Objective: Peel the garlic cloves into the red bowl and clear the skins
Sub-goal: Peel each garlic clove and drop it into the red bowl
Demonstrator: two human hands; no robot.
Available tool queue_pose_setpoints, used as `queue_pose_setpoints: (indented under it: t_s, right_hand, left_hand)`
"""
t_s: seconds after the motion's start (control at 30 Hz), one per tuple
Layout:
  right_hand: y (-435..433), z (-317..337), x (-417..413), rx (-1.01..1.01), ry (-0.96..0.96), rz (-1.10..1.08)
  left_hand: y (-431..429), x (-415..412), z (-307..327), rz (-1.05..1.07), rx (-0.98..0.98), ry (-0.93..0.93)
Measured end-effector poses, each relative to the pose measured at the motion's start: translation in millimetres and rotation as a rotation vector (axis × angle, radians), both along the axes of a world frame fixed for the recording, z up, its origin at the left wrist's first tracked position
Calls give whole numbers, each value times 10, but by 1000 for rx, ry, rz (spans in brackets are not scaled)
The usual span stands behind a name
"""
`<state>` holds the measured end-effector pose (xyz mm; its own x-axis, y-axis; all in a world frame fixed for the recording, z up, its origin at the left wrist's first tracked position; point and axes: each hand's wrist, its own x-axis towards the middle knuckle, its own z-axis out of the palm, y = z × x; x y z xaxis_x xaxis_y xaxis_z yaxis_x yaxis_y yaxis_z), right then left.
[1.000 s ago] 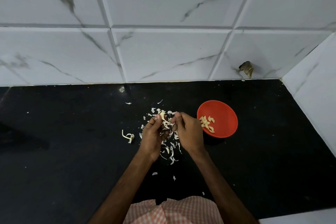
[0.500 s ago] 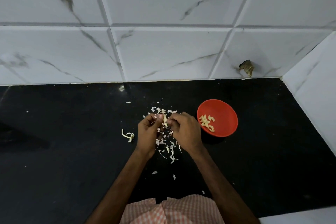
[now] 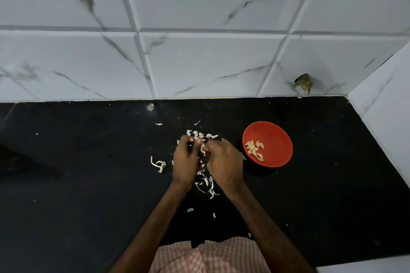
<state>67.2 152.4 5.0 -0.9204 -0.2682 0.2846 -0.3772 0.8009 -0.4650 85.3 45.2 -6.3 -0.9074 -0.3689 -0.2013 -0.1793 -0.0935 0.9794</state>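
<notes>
Fingers [image 3: 191, 142] of both hands curl tight round a small pale garlic clove [image 3: 202, 151], the left hand [image 3: 186, 160] and the right hand [image 3: 224, 162] pinching it between them just above the black stone countertop [image 3: 88, 184]. Papery white garlic skins [image 3: 208, 184] lie scattered under and around the hands. Just to the right sits the round red plastic bowl [image 3: 276, 139], with peeled cream cloves [image 3: 254, 150] heaped in its left side. A stringy garlic stem [image 3: 158, 164] lies left of the hands.
</notes>
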Motion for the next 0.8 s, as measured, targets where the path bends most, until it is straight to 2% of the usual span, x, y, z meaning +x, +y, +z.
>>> queue_pose_setpoints:
  t_s: [0.07,0.2,0.37,0.47,0.63,0.8]
  right_hand:
    - [5,0,-12,1,-57,13]
    - [80,5,-109,-436,-422,24]
    - [36,-29,-73,-779,-644,43]
    - [8,-20,-67,-911,-737,46]
    - [-32,-26,-63,-930,-753,34]
    - [50,-20,-82,-639,-470,91]
  left_hand:
    - [-14,-16,-24,5,39,-6]
    - [-94,-6,-59,-53,222,24]
    - [-88,12,-62,-81,300,77]
    - [-112,13,-47,-93,295,119]
    - [-128,33,-81,-88,245,146]
    - [-132,30,-104,-91,165,157]
